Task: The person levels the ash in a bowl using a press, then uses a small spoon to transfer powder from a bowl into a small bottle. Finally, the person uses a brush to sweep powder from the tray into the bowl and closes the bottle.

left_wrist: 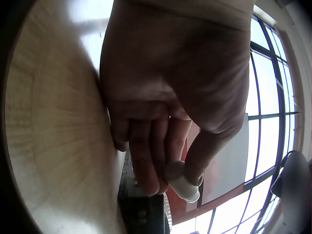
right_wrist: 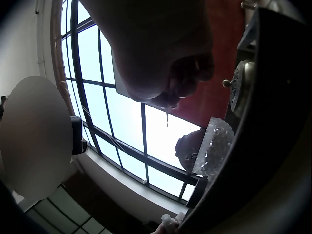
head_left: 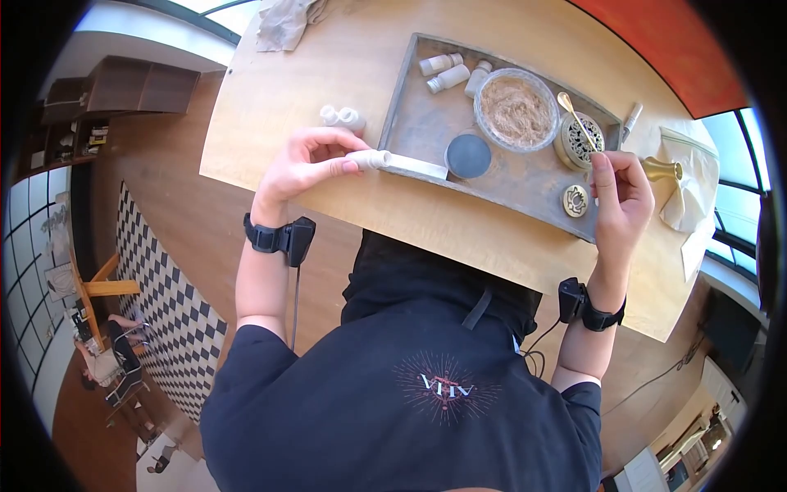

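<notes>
My left hand (head_left: 307,164) pinches a small white bottle (head_left: 370,160) between thumb and fingers, above the tray's near left corner. The bottle lies nearly sideways, its open-looking end toward the right; it also shows at the fingertips in the left wrist view. My right hand (head_left: 625,197) pinches a thin gold spoon (head_left: 579,123) by its handle end, over the tray's right side. The spoon's small bowl points away toward a clear bowl of brown powder (head_left: 516,111). Below the spoon sits a round brass burner (head_left: 571,148) with a pierced lid.
The grey wooden tray (head_left: 426,119) also holds several small bottles (head_left: 448,78), a dark round disc (head_left: 468,156), a white strip (head_left: 416,166) and a small brass lotus piece (head_left: 575,200). White bottles (head_left: 344,120) stand left of it; a brass vessel (head_left: 662,170) lies right.
</notes>
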A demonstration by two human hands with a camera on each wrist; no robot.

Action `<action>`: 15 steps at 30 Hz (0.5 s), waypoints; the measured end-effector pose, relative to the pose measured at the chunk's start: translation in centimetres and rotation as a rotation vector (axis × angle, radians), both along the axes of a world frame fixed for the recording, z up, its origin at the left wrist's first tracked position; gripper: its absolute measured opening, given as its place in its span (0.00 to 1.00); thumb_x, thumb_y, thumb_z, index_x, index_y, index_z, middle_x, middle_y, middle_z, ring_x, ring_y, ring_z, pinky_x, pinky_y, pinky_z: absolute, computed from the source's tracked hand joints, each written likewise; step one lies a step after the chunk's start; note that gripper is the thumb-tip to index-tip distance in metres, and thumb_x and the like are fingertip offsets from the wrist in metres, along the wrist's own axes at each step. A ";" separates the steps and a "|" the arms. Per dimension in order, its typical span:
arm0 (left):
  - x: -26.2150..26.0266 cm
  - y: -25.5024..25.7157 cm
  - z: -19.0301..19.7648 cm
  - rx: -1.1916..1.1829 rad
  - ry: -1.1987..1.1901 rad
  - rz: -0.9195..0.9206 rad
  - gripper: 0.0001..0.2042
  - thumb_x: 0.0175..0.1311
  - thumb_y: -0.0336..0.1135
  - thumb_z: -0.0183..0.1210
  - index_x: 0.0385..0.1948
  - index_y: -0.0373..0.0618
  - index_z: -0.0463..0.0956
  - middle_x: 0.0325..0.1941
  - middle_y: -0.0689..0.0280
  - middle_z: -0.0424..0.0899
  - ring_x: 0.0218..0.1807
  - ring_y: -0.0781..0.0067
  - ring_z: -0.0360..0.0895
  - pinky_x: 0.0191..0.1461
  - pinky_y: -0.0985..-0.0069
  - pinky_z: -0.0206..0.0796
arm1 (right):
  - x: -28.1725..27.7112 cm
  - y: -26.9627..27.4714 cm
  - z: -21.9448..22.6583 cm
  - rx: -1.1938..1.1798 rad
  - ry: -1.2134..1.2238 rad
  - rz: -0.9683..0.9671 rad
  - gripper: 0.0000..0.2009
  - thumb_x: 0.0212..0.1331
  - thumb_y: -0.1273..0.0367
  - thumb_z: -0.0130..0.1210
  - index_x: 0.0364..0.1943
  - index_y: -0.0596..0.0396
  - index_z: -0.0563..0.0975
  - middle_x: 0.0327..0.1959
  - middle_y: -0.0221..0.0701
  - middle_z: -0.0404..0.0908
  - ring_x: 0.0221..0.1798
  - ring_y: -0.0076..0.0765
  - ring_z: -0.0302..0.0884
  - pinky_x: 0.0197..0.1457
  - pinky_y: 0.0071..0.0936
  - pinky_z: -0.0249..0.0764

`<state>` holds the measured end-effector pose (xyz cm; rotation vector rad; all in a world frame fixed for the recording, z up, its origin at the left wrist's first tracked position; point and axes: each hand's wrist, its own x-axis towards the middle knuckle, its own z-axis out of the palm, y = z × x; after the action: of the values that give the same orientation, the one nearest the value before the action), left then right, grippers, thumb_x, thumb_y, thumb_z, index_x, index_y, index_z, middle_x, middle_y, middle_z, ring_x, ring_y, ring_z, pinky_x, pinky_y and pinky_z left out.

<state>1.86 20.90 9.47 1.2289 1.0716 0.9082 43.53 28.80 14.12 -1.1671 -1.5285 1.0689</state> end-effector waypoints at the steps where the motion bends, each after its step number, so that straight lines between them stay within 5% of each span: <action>1: 0.0 0.1 -0.1 0.007 -0.011 0.002 0.12 0.67 0.26 0.68 0.50 0.35 0.84 0.47 0.64 0.89 0.48 0.77 0.84 0.54 0.78 0.76 | -0.1 0.1 0.0 -0.001 -0.003 -0.001 0.05 0.71 0.72 0.63 0.40 0.60 0.81 0.31 0.19 0.77 0.34 0.13 0.70 0.38 0.13 0.64; 15: 0.7 1.0 -0.2 0.034 -0.056 0.048 0.12 0.68 0.28 0.68 0.50 0.35 0.84 0.47 0.64 0.89 0.48 0.77 0.84 0.56 0.77 0.76 | -0.6 0.7 -0.5 -0.014 -0.013 0.011 0.06 0.71 0.71 0.63 0.39 0.61 0.81 0.31 0.20 0.78 0.34 0.13 0.71 0.39 0.14 0.66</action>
<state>2.53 21.93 9.25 1.2027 1.0487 0.9955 42.97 29.52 13.62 -1.1783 -1.5410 1.0828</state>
